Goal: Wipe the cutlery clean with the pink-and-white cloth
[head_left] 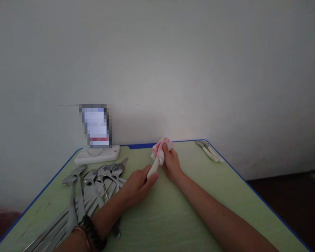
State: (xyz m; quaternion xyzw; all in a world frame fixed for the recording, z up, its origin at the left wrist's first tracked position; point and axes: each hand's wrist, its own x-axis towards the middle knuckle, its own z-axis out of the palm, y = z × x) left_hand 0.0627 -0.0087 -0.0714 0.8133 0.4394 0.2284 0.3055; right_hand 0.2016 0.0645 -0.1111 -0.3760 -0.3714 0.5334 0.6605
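Note:
My left hand (pixel 138 187) is closed around the white handle (pixel 153 168) of a piece of cutlery, above the middle of the table. Its far end is hidden inside a pink and white cloth (pixel 161 148), so I cannot tell whether it is a fork, a spoon or a knife. My right hand (pixel 171 161) grips that cloth, thumb on top, bunched around the cutlery's hidden end. Under and beside my left forearm lies a pile of metal spoons (pixel 103 172) and other long-handled metal cutlery, partly covered by the arm.
White-handled cutlery (pixel 210 153), at least one a fork, lies at the table's far right corner. A blurred-out phone (pixel 96 126) stands on a white base (pixel 98 155) at the back left. The green table (pixel 157 224) has a blue edge and meets a pale wall (pixel 189 70).

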